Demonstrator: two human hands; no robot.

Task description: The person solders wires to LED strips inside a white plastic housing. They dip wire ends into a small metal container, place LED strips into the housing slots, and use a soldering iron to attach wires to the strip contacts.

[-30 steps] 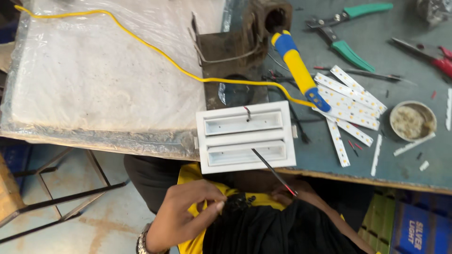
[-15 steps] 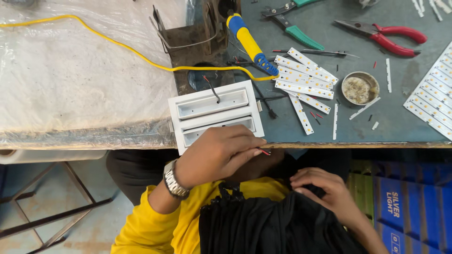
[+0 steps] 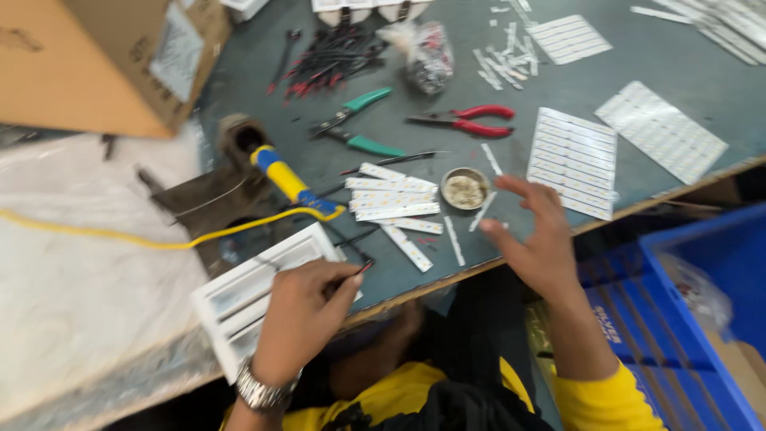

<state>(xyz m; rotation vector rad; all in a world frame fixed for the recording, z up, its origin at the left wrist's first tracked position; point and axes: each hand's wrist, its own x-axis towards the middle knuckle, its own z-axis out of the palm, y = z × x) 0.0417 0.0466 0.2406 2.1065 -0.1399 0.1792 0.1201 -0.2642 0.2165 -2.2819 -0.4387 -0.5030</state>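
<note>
The left hand (image 3: 299,315), wrist bent and knuckles up, pinches thin red and black wires (image 3: 357,270) against the white ribbed rectangular plastic housing (image 3: 239,295), which lies at the dark table's (image 3: 495,80) edge at seven o'clock. At four o'clock the right hand (image 3: 535,239) hovers, fingers spread and empty, beside narrow white LED strips (image 3: 395,203) and a small round metal tin (image 3: 465,190).

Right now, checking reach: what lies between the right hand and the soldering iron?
In the head view, white LED strips and a small round tin.
</note>
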